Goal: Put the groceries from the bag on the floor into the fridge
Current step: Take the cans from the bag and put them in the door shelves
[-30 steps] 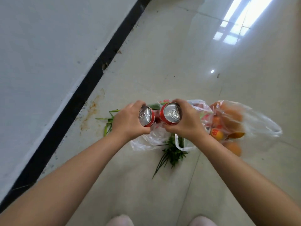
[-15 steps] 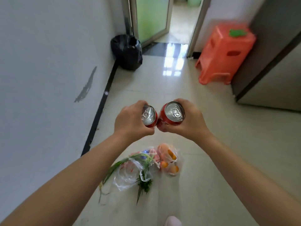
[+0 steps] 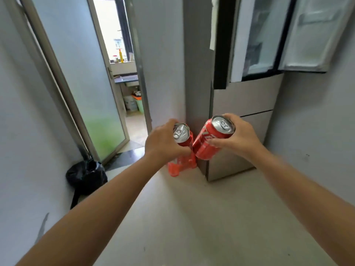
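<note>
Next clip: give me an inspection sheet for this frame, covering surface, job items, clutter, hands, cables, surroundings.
Surface: pale tiled floor.
Job's things: two red cans, left can and right can, close together; fridge, upper door open.
Clutter: black bag by the wall; orange stool behind the cans.
Hands: left hand grips one can, right hand the other.
Cables: nothing seen.
Surroundings: glass door ajar, kitchen beyond.

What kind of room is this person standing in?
Probably a home hallway beside a kitchen: a tall fridge stands open, a glass door leads to a counter with bottles, and a black rubbish bag sits on the floor.
</note>
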